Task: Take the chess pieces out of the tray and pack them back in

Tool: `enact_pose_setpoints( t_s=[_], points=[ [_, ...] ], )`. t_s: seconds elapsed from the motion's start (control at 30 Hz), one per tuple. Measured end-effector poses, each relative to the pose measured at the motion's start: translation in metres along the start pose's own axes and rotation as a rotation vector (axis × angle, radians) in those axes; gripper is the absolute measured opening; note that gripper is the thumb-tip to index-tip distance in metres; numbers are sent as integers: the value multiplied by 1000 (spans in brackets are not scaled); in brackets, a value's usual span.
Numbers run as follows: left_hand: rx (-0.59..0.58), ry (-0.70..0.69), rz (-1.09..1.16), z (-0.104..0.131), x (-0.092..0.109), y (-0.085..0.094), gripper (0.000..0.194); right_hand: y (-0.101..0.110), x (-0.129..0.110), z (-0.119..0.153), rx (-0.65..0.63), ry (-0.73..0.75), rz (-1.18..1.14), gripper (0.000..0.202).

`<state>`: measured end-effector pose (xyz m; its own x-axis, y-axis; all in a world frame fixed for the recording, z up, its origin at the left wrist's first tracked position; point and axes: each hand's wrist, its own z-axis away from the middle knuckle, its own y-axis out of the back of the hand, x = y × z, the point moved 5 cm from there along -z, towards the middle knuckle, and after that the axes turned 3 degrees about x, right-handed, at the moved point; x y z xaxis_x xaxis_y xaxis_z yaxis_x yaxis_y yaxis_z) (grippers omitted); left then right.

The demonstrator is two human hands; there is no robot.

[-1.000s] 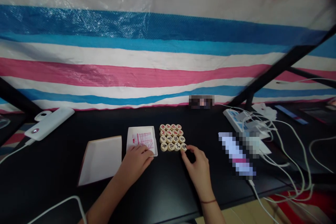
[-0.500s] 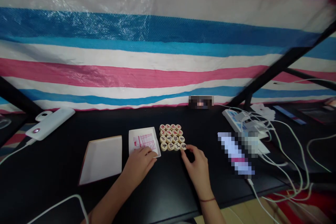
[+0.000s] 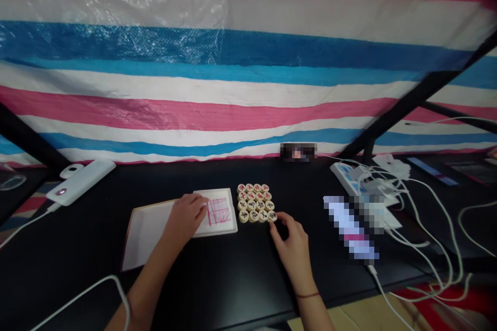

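Round cream chess pieces (image 3: 255, 202) with red and black characters stand in a tight block on the black table. My right hand (image 3: 292, 240) has its thumb and forefinger on the corner piece (image 3: 272, 216) at the block's near right. Just left of the block lies a shallow white box (image 3: 229, 227) with a folded sheet with red lines (image 3: 219, 212) inside. Over that box's left side is my left hand (image 3: 188, 213), fingers bent together; what they hold, if anything, is hidden. Partly behind my left forearm is another open white tray (image 3: 145, 230).
A white device (image 3: 81, 183) with a cable lies at the left. On the right are a blurred phone-like object (image 3: 351, 227), a white power strip (image 3: 347, 178) and tangled cables. A small dark object (image 3: 298, 152) stands at the striped sheet.
My left hand has moved left and away across the white box, uncovering more of the red-lined sheet. My right hand stays at the corner piece.
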<state>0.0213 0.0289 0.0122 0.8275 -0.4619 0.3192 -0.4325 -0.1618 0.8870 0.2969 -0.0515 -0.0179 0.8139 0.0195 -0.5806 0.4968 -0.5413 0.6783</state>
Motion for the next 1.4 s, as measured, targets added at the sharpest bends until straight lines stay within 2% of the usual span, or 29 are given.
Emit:
enact_pose_setpoints(
  t_s=[0.17, 0.43, 0.53, 0.63, 0.73, 0.83, 0.9, 0.97, 1.13, 1.23, 1.33, 1.4],
  points=[
    [-48, 95, -182, -1, 2, -7, 24, 1, -4, 0, -9, -8, 2, 34],
    [-65, 132, -187, -5, 8, -8, 15, 5, -3, 4, 96, -28, -59, 33],
    [-48, 134, -194, -7, 9, -8, 17, 10, -16, 5, 144, 21, -71, 28],
    [2, 90, -115, -9, 12, -1, 19, 16, -43, 7, 192, 100, -127, 19],
    [4, -41, 19, -8, 25, 8, 16, 13, -76, 7, 112, 149, -242, 21],
    [-10, -190, 204, -2, 45, 17, 17, 3, -104, 4, -51, 138, -371, 41],
    [8, -230, 291, 5, 56, 21, 17, -4, -114, 1, -120, 101, -450, 43],
    [42, -204, 387, 10, 62, 22, 16, -9, -118, -2, -146, 70, -503, 37],
    [24, -85, 600, 13, 60, 23, 14, -10, -108, -2, -166, 3, -572, 22],
    [-30, -124, 426, 12, 54, 22, 19, -4, -88, -1, -176, -76, -589, 19],
    [-69, -119, 194, 13, 43, 14, 17, -2, -60, 4, -268, -138, -541, 24],
    [-91, -89, 129, 15, 37, 5, 23, -1, -40, 8, -320, -159, -459, 28]
  ],
)
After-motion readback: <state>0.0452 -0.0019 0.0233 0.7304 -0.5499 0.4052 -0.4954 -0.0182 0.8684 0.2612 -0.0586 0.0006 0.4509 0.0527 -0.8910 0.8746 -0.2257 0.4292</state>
